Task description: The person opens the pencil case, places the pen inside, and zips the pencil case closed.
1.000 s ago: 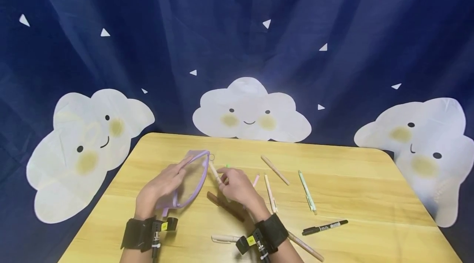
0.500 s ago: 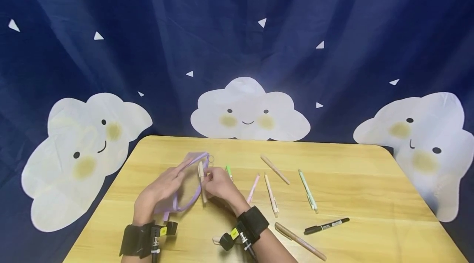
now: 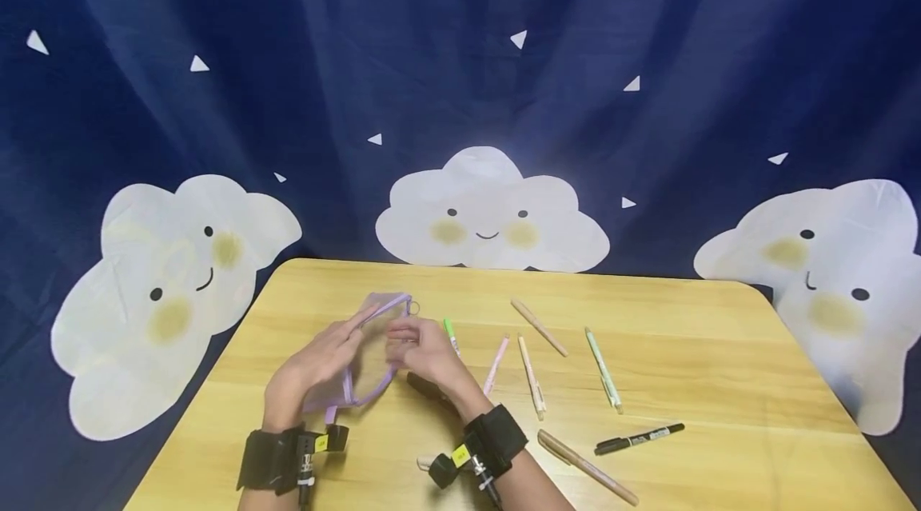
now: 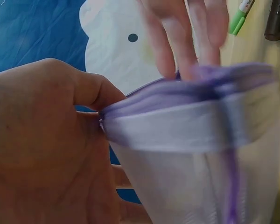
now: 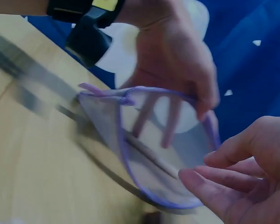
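Observation:
My left hand [image 3: 324, 359] grips a translucent purple-edged zip pouch [image 5: 100, 121] by its rim, holding the mouth apart at the table's left. Fingers of that hand show through the clear side in the right wrist view. At the pouch mouth is my right hand [image 5: 252, 172], thumb and fingers apart with nothing between them. A slim pen [image 5: 151, 158] lies inside the pouch, just past the right fingertips. In the left wrist view the right hand's fingers [image 4: 177, 42] reach over the rim, blurred. A small ring [image 3: 413, 308] hangs at the pouch's far corner.
Right of the pouch lie a green-capped pen [image 3: 450, 335], pink pen [image 3: 496, 365], cream pen [image 3: 531, 375], tan pen [image 3: 540, 327] and mint pen [image 3: 603, 371]. Nearer are a black marker [image 3: 639, 439] and brown pen [image 3: 586, 467]. A dark marker [image 3: 423, 385] lies partly under the right arm.
My right hand has moved left to the pouch mouth with a beige-white pen and let it go inside. My left hand has stayed on the pouch.

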A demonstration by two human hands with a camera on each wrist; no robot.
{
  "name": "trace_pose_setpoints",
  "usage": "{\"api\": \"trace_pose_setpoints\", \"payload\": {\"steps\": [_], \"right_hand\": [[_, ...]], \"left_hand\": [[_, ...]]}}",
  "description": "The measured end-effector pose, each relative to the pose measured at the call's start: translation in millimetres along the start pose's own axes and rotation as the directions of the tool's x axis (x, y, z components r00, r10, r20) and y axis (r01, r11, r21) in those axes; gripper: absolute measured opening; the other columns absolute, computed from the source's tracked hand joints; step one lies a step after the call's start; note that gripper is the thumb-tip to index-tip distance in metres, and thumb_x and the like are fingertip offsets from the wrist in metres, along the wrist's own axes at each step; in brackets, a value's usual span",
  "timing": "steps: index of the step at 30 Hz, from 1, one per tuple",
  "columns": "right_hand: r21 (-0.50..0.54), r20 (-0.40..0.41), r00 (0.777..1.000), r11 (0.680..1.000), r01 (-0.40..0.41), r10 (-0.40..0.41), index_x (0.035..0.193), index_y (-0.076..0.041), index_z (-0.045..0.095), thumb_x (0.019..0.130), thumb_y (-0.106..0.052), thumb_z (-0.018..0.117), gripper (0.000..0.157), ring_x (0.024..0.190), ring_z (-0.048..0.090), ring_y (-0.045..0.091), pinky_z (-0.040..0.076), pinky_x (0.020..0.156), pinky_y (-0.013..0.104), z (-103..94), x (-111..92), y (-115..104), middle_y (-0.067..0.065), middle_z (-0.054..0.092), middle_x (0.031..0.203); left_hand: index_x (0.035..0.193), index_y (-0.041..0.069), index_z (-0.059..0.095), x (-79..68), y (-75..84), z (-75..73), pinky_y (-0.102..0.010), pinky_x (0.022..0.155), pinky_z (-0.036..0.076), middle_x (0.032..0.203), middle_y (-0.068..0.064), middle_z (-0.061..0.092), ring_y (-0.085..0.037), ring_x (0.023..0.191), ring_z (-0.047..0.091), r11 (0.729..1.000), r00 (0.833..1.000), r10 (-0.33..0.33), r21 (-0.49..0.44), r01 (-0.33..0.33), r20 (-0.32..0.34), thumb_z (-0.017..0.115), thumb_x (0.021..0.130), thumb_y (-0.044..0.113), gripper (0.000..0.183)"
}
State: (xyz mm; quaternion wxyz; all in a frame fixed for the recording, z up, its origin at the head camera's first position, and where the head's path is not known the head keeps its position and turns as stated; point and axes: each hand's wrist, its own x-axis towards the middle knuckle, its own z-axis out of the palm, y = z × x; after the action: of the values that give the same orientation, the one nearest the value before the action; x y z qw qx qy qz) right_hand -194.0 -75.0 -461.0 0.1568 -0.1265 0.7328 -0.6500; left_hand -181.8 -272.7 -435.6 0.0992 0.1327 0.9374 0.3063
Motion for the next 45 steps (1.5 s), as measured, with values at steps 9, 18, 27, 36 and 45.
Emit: {"api": "trace_pose_setpoints", "payload": {"steps": [9, 18, 27, 36, 45], "right_hand": [[-0.414, 0.1, 0.981, 0.89, 0.192, -0.165, 0.117, -0.004, 0.068, 0.09, -0.004, 0.063, 0.028, 0.092, 0.066, 0.022, 0.057, 0.081, 0.035, -64.0, -49, -20, 0.011, 0.071, 0.105], [-0.755, 0.229, 0.968, 0.61, 0.243, -0.102, 0.103, -0.011, 0.07, 0.081, -0.011, 0.072, 0.022, 0.074, 0.053, 0.011, 0.051, 0.063, 0.027, -84.4, -114, -20, 0.002, 0.06, 0.097], [-0.847, 0.305, 0.952, 0.459, 0.266, 0.01, 0.096, -0.016, 0.07, 0.079, -0.015, 0.076, 0.017, 0.061, 0.046, 0.006, 0.047, 0.053, 0.02, -71.0, -132, -16, -0.006, 0.054, 0.081], [-0.897, 0.287, 0.958, 0.351, 0.267, 0.007, 0.08, -0.013, 0.069, 0.076, -0.007, 0.077, 0.011, 0.064, 0.057, 0.007, 0.054, 0.054, 0.025, -53.5, -140, -9, -0.003, 0.067, 0.073], [-0.941, 0.284, 0.959, 0.188, 0.282, -0.017, 0.068, -0.016, 0.064, 0.069, -0.005, 0.082, 0.022, 0.052, 0.05, 0.007, 0.051, 0.042, 0.025, -42.3, -139, 5, -0.004, 0.057, 0.057]], "left_hand": [[0.158, 0.022, 0.025, 9.2, 12.3, 2.5, -0.065, 0.106, 0.032, 0.155, -0.024, 0.031, -0.046, 0.13, 0.04, 1.0, 1.0, 0.022, 0.001, -0.022, 0.009, 0.027, 0.108, 0.022, 0.051], [0.158, 0.019, 0.024, 13.0, 20.0, 3.6, -0.066, 0.11, 0.023, 0.158, -0.024, 0.024, -0.047, 0.138, 0.027, 1.0, 0.999, 0.009, 0.004, -0.009, 0.044, 0.026, 0.108, 0.024, 0.051], [0.159, 0.021, 0.021, 11.5, 19.2, 3.3, -0.067, 0.107, 0.028, 0.157, -0.026, 0.024, -0.047, 0.133, 0.035, 1.0, 0.999, 0.027, 0.0, -0.027, 0.042, 0.027, 0.107, 0.021, 0.053], [0.159, 0.02, 0.022, 11.3, 18.8, 2.1, -0.067, 0.108, 0.027, 0.157, -0.027, 0.025, -0.046, 0.133, 0.036, 1.0, 0.999, 0.013, -0.001, -0.013, 0.047, 0.028, 0.107, 0.019, 0.052], [0.159, 0.019, 0.022, 11.7, 16.7, 2.6, -0.067, 0.106, 0.03, 0.156, -0.028, 0.027, -0.044, 0.13, 0.04, 1.0, 0.999, 0.021, 0.003, -0.021, 0.045, 0.028, 0.107, 0.021, 0.052]]}}
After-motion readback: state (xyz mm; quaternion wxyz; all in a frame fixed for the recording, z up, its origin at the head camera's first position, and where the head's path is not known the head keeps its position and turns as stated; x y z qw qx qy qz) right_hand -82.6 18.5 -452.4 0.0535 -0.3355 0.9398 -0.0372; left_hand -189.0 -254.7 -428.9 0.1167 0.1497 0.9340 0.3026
